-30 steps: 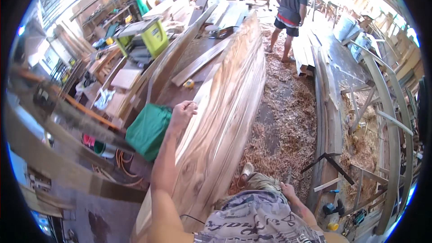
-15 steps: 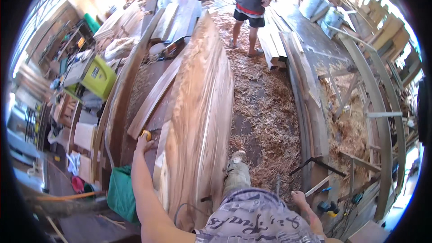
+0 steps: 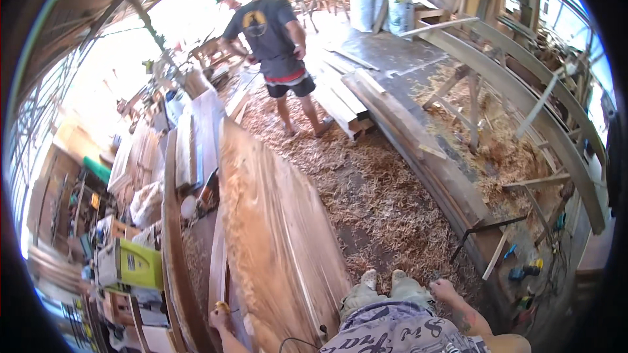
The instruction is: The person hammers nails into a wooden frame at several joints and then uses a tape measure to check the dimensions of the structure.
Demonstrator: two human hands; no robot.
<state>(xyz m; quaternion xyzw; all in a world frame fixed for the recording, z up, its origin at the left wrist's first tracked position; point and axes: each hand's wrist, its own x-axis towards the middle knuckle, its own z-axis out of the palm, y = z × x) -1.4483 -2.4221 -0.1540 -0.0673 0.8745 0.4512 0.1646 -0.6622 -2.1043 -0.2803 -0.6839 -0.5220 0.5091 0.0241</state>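
Left hand — grip clamped on small yellow object.
Wood slab alongside, presumably within reach; right hand — grip: cannot tell.

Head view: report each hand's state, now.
Left hand: fingers at a small yellow object; whether it is gripped cannot be told.
Right hand: loosely closed, nothing visible in it.
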